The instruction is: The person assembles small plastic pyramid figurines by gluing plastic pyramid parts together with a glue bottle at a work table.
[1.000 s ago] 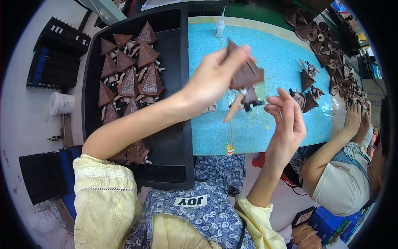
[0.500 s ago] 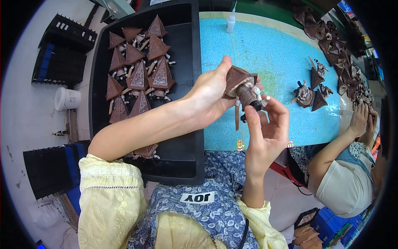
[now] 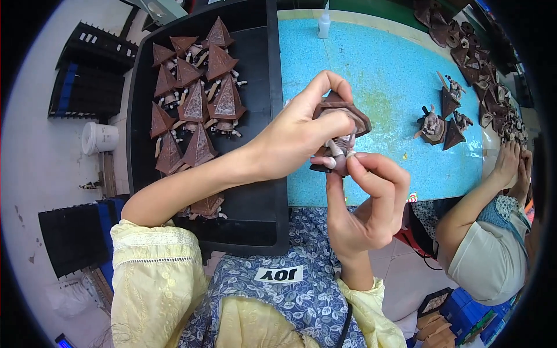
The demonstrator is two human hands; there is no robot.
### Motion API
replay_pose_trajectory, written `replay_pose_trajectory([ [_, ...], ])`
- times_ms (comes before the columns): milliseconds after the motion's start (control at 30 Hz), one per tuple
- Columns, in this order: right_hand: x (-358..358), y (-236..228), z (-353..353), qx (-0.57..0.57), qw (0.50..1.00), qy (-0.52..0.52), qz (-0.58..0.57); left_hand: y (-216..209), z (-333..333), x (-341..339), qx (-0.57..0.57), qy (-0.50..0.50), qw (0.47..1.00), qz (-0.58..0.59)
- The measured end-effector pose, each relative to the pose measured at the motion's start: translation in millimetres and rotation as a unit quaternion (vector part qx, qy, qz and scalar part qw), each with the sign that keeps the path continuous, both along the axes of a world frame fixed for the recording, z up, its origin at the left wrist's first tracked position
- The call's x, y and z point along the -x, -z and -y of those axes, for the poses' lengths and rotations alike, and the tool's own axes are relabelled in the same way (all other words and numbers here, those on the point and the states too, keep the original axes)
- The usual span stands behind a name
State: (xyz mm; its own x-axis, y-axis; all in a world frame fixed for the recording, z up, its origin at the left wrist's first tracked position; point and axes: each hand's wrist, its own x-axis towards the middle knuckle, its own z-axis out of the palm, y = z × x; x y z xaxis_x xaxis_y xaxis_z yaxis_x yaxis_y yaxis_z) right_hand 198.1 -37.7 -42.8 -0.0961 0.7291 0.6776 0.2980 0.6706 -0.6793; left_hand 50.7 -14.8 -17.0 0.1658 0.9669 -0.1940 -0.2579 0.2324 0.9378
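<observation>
Between my hands, over the near left part of the blue table, is a small figurine (image 3: 343, 144) with a wide brown pointed hat and pale limbs. My left hand (image 3: 310, 124) is closed around the hat and upper body, thumb across the front. The fingertips of my right hand (image 3: 368, 200) pinch the lower part of the figurine, near its pale arms and dark feet. To the left, a black tray (image 3: 255, 75) holds several like figurines (image 3: 194, 107) with brown pointed hats, standing close together. My left forearm crosses over that tray.
On the table's right side lie several more figurines (image 3: 447, 113). Brown hat-shaped parts (image 3: 484, 87) pile up along the far right edge. A clear squeeze bottle (image 3: 324, 26) stands at the back. At the right, a co-worker's hands (image 3: 510, 165) are by the pile. A white bucket (image 3: 100, 138) is at left.
The figurine has been turned in my hands, so its hat brim now faces up and right. My left thumb has come over its front, and my right fingers have closed in on its lower part.
</observation>
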Motion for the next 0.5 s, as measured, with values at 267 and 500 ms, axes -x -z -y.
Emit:
replay_pose_trajectory([
  [267, -14.9, -3.0, 12.5, 0.09, 0.992, -0.086, 0.022, -58.5, 45.7, 42.0, -0.062, 0.036, 0.893, -0.444],
  [500, -70.8, 40.4, -46.0, 0.18, 0.974, 0.126, 0.048, 10.3, 90.1, 58.3, 0.062, 0.118, 0.722, -0.679],
])
